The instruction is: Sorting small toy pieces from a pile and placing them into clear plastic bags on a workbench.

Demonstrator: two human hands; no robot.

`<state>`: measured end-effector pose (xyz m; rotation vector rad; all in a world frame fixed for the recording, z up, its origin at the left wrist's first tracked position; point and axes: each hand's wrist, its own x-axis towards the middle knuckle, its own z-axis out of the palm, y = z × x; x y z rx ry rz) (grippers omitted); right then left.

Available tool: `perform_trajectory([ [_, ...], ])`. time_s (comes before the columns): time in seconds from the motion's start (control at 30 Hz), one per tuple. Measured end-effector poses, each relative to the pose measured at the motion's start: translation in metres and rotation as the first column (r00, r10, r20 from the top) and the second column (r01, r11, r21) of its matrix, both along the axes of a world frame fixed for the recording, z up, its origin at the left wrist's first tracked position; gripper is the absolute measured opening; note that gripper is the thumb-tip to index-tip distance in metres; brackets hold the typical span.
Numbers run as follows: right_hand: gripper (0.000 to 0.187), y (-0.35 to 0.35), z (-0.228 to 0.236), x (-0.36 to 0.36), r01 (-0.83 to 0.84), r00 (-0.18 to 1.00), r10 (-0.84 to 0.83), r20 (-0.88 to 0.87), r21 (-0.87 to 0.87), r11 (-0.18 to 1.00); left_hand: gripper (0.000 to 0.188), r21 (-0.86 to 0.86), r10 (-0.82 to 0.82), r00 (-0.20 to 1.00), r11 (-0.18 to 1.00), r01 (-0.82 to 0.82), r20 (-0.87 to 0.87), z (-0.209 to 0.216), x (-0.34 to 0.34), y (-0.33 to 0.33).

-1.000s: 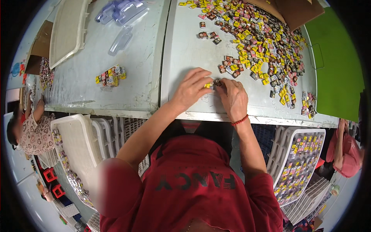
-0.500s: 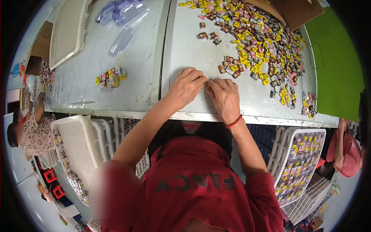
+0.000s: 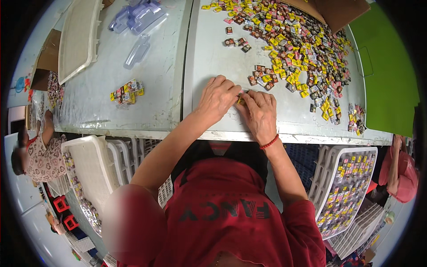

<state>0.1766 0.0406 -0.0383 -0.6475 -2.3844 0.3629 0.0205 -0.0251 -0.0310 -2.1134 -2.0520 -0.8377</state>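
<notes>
My left hand (image 3: 218,99) and my right hand (image 3: 261,112) meet at the fingertips, just above the near part of the table. Between them shows a small yellow box (image 3: 240,100), mostly covered by the fingers. The right thumb and forefinger pinch it. The left fingers are closed against its other side; whether they grip anything else is hidden. Just beyond my right hand lies a small group of brown boxes (image 3: 262,76) with a yellow one among them. Off to the left, a cluster of yellow, brown and pink boxes (image 3: 127,93) lies together on the table.
A large spread of tiny coloured boxes (image 3: 293,49) covers the far right, beside a cardboard box (image 3: 344,13). Clear plastic trays (image 3: 138,20) lie far left, near a white crate tray (image 3: 80,38). Filled crates (image 3: 347,191) stand below the table edge. Other people work at both sides.
The view has shifted slightly. My hands stay together in nearly the same place, with the fingers moving a little, and more of the yellow box shows between them.
</notes>
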Motion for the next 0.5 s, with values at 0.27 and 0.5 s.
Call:
perform_trajectory([
  [0.27, 0.031, -0.002, -0.005, 0.004, 0.01, 1.0, -0.011, -0.028, -0.04, 0.999, 0.014, -0.068, -0.091, 0.995, 0.994, 0.088, -0.047, 0.003, 0.0, 0.01],
  [0.5, 0.023, -0.002, 0.004, -0.006, 0.03, 0.997, -0.033, -0.07, -0.045, 0.999, 0.009, 0.005, 0.024, 0.999, 1.0, -0.024, 0.045, 0.0, 0.001, 0.003],
])
